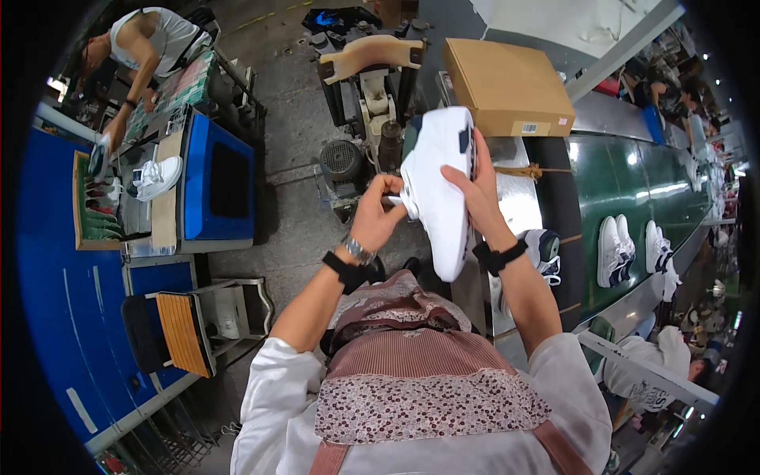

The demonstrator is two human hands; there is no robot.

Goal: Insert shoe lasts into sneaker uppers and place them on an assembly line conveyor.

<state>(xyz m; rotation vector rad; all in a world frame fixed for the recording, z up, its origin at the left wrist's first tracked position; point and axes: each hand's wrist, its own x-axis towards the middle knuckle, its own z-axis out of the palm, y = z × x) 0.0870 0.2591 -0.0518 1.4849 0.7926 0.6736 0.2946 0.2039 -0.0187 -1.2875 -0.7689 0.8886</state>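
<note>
A white sneaker with dark patches near its heel is held up in front of me, its side facing up and its toe end toward my body. My right hand grips it along the sole edge, thumb lying across the white side. On the opposite edge, my left hand is closed in a pinch on the white shoelace at the lacing. The fingertips partly hide the lace. Below my right wrist, another white and navy sneaker rests on the metal ledge.
A cardboard box stands ahead on the right. Several white sneakers sit on the green conveyor belt. A machine with a motor stands ahead. Left are a slatted chair, a blue workstation with sneakers, and a co-worker.
</note>
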